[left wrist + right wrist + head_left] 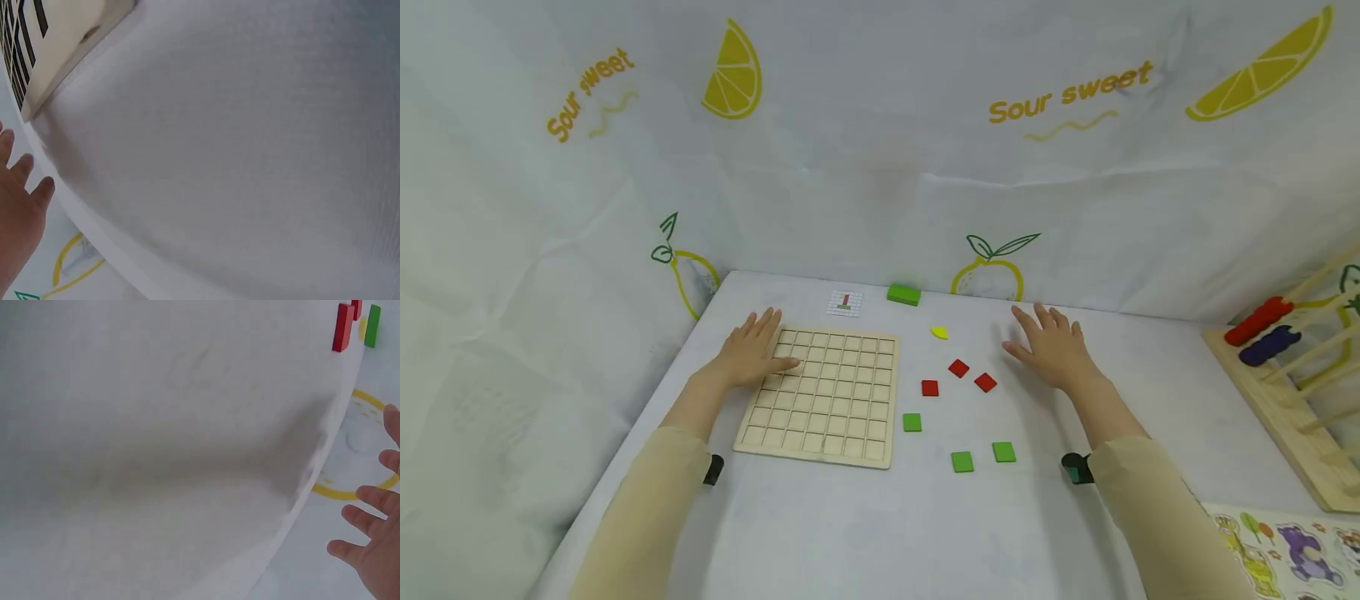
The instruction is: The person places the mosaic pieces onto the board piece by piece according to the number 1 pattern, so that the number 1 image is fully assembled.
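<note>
A pale wooden grid board (pixel 827 396) lies flat on the white table (pixel 880 533). My left hand (pixel 752 354) lies flat with straight fingers on the board's left edge, thumb over a cell. My right hand (pixel 1054 343) rests flat and spread on the table, right of three red square tiles (pixel 958 367). Three green square tiles (pixel 962 461) lie nearer me, right of the board. A yellow piece (pixel 939 332) lies between the hands. In the wrist views only fingers (pixel 25 181) (pixel 369 519), table cloth and a board corner (pixel 56 50) show.
A green block (pixel 903 294) and a small pattern card (pixel 845 302) lie at the table's far edge. A wooden rack (pixel 1292 375) with red and blue pieces stands at the right. A sticker sheet (pixel 1292 550) lies at the near right. White printed cloth walls surround the table.
</note>
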`<state>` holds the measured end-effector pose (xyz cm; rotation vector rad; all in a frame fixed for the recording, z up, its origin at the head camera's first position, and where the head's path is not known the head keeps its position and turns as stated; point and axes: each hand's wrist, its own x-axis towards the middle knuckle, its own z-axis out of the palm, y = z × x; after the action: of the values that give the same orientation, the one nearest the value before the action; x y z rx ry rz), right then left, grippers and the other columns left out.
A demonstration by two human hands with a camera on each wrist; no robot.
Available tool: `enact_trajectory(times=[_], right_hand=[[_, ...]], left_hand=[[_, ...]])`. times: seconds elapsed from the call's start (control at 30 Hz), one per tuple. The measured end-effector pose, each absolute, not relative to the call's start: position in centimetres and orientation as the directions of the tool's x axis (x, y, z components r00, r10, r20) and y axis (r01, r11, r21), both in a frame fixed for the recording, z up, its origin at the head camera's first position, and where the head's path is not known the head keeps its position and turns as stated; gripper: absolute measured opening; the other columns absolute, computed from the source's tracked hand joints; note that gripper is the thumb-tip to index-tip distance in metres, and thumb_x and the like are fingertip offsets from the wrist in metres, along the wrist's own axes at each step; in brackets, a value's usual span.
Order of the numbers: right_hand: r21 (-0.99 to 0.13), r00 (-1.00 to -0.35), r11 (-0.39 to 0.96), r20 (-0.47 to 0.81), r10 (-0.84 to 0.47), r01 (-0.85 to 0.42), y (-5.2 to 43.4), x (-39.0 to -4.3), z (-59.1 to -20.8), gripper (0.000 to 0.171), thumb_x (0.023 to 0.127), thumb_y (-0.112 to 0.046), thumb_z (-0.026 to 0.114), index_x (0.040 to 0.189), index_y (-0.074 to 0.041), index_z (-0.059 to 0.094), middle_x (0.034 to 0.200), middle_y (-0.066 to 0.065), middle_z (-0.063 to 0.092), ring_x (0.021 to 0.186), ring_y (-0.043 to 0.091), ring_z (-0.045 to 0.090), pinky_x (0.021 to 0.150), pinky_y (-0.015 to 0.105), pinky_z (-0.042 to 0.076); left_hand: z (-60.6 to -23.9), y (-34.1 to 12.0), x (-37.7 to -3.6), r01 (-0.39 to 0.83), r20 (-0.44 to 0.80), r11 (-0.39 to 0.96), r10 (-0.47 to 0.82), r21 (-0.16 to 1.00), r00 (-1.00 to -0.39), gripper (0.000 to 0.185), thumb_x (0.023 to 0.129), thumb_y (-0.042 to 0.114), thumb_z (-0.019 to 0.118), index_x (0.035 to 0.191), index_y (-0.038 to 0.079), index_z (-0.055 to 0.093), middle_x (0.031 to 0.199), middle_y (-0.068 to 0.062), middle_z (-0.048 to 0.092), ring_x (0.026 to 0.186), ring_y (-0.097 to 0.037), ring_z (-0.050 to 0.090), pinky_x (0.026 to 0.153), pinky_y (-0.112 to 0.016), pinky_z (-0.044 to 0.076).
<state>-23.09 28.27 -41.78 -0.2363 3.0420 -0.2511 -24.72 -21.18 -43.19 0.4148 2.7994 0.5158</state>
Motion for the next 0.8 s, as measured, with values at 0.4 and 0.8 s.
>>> enact_trajectory(times=[0.4,0.8], right_hand=[[-0.353,-0.977,0.924,-0.090,-0.192,-0.149,22.0,-25.0,-41.4,0.055,0.102,-0.031,0.051,0.150,-0.008,0.039,0.155,0.024,0.037,0.144,0.042,0.037,0.116,0.059,0.035],[-0.386,-0.961,0.909,-0.150,-0.231,-0.158,18.5,-26.1,-42.0,0.052,0.102,-0.026,0.051,0.149,-0.008,0.041,0.155,0.019,0.040,0.144,0.038,0.040,0.119,0.054,0.034]], left_hand=[[-43.5,-23.5,-24.3,0.206,-0.292,0.753,0.470,0.625,-0.833,0.109,0.073,0.027,0.083,0.159,0.012,0.019,0.169,-0.014,0.004,0.155,-0.045,-0.005,0.122,-0.066,0.003],[-42.9,-23.7,-23.8,0.106,-0.411,0.764,0.453,0.637,-0.791,0.127,0.064,0.009,0.087,0.160,0.014,0.004,0.167,-0.019,-0.012,0.152,-0.046,-0.014,0.116,-0.076,0.002]])
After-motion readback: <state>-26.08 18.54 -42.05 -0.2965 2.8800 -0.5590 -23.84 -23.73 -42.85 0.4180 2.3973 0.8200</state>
